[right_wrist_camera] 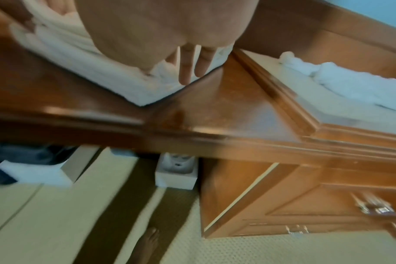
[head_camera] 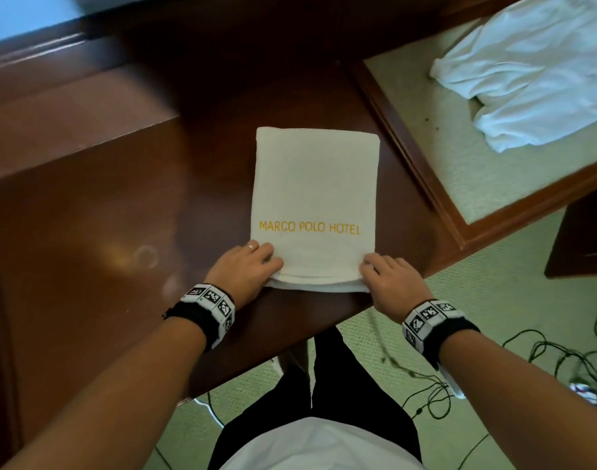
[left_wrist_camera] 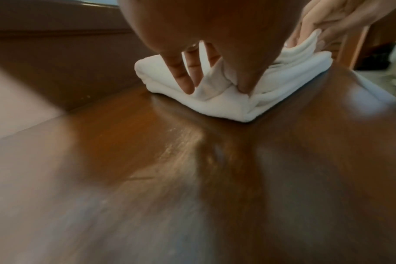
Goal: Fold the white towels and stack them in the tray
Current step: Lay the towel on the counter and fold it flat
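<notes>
Hands [head_camera: 319, 276] pinch rect. folded terry towel [head_camera: 314, 184] on glossy wood desk [head_camera: 120, 205].

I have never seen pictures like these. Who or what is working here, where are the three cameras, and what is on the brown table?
No machine works here: a person uses two bare hands. The big picture comes from a camera on the person's head, looking down. The other two come from cameras on the wrists, worn on the black bands with square patterns, and look along the fingers.

On the wooden table lies a folded white towel with yellow letters. The left hand pinches its near left corner and the right hand grips its near right corner. On the right a wooden tray holds a crumpled white towel, not yet folded.
</notes>
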`<action>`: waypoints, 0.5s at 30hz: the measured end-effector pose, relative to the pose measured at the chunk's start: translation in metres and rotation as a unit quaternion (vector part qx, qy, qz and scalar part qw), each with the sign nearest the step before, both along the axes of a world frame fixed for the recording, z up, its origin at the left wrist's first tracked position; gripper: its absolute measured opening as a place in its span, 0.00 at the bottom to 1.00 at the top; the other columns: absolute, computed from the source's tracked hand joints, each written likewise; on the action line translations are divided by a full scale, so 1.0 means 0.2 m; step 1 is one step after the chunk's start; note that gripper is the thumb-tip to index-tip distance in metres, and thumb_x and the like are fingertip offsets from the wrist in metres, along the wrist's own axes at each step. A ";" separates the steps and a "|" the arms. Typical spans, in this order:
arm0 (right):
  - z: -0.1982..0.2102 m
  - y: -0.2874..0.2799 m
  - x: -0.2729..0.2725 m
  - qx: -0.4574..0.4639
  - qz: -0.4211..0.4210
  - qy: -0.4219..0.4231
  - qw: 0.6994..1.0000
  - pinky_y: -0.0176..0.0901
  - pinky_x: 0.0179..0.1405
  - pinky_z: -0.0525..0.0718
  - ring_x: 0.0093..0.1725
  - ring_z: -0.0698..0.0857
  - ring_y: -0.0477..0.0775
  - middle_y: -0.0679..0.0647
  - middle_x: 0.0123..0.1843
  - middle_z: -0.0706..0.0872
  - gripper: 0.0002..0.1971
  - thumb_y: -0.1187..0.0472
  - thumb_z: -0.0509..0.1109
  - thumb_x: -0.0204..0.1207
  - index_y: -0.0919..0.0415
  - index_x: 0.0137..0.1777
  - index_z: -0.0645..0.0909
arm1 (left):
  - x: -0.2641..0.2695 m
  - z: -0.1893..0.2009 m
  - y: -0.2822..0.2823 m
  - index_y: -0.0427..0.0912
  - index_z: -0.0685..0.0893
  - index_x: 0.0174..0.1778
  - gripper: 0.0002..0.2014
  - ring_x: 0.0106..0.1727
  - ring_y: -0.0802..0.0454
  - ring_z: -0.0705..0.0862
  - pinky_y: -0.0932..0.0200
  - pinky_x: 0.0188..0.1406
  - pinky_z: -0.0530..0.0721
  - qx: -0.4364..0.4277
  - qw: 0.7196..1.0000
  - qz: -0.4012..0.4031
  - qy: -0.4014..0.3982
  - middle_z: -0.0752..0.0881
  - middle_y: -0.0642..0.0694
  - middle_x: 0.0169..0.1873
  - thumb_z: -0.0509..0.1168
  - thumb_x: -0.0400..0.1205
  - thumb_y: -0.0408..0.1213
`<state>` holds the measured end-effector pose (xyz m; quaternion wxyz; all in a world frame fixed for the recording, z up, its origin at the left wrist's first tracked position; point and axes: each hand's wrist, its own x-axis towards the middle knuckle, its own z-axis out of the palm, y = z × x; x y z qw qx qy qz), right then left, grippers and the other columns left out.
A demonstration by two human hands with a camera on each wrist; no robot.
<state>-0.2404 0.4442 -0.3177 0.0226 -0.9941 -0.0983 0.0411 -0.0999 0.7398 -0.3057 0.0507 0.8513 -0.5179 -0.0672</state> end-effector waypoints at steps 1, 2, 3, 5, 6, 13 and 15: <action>0.02 -0.02 0.04 -0.005 -0.014 -0.002 1.000 0.52 0.34 0.76 0.37 0.82 0.64 0.62 0.48 0.82 0.11 0.69 0.70 0.64 0.63 0.47 0.78 | 0.00 0.00 -0.03 0.41 0.78 0.48 0.20 0.38 0.37 0.80 0.48 0.27 0.80 -0.007 1.000 0.014 -0.003 0.81 0.39 0.43 0.79 0.66 0.28; 0.04 -0.04 0.07 -0.007 -0.026 -0.002 1.000 0.52 0.32 0.75 0.34 0.81 0.64 0.61 0.44 0.81 0.11 0.70 0.71 0.63 0.61 0.44 0.75 | 0.00 0.00 -0.06 0.42 0.76 0.48 0.23 0.38 0.37 0.79 0.48 0.27 0.80 -0.013 1.000 0.027 -0.005 0.80 0.39 0.43 0.79 0.65 0.26; 0.05 -0.06 0.09 -0.007 -0.033 -0.002 0.999 0.52 0.31 0.74 0.33 0.80 0.64 0.60 0.41 0.79 0.13 0.70 0.73 0.63 0.61 0.43 0.73 | -0.02 -0.01 -0.09 0.43 0.74 0.49 0.25 0.38 0.38 0.79 0.49 0.26 0.79 -0.016 0.999 0.035 -0.010 0.80 0.39 0.42 0.79 0.63 0.24; 0.06 -0.08 0.07 -0.010 -0.032 -0.009 0.999 0.52 0.31 0.73 0.32 0.78 0.63 0.60 0.39 0.78 0.15 0.70 0.76 0.63 0.60 0.42 0.72 | -0.05 -0.02 -0.13 0.43 0.72 0.49 0.26 0.37 0.38 0.78 0.49 0.26 0.77 -0.007 0.999 0.038 -0.020 0.80 0.40 0.41 0.77 0.62 0.22; 0.05 -0.08 0.05 -0.015 -0.022 -0.009 1.000 0.51 0.32 0.73 0.33 0.78 0.63 0.60 0.40 0.78 0.16 0.70 0.76 0.63 0.60 0.43 0.72 | -0.07 -0.03 -0.14 0.43 0.73 0.49 0.25 0.38 0.38 0.78 0.50 0.26 0.76 0.003 0.999 0.042 -0.019 0.79 0.40 0.41 0.76 0.63 0.22; 0.11 0.00 0.00 0.032 -0.002 -0.003 0.999 0.53 0.40 0.72 0.39 0.76 0.60 0.55 0.39 0.78 0.14 0.47 0.64 0.74 0.58 0.39 0.77 | 0.01 0.05 -0.11 0.50 0.83 0.49 0.27 0.47 0.44 0.81 0.48 0.46 0.80 0.058 0.994 0.036 0.082 0.83 0.50 0.45 0.55 0.79 0.71; 0.13 0.00 0.11 0.070 -0.045 -0.070 0.994 0.53 0.41 0.73 0.41 0.77 0.61 0.56 0.41 0.80 0.16 0.47 0.62 0.79 0.59 0.41 0.80 | 0.09 0.07 -0.16 0.47 0.87 0.55 0.28 0.50 0.42 0.85 0.47 0.51 0.79 -0.011 0.996 0.068 0.050 0.88 0.48 0.49 0.53 0.83 0.66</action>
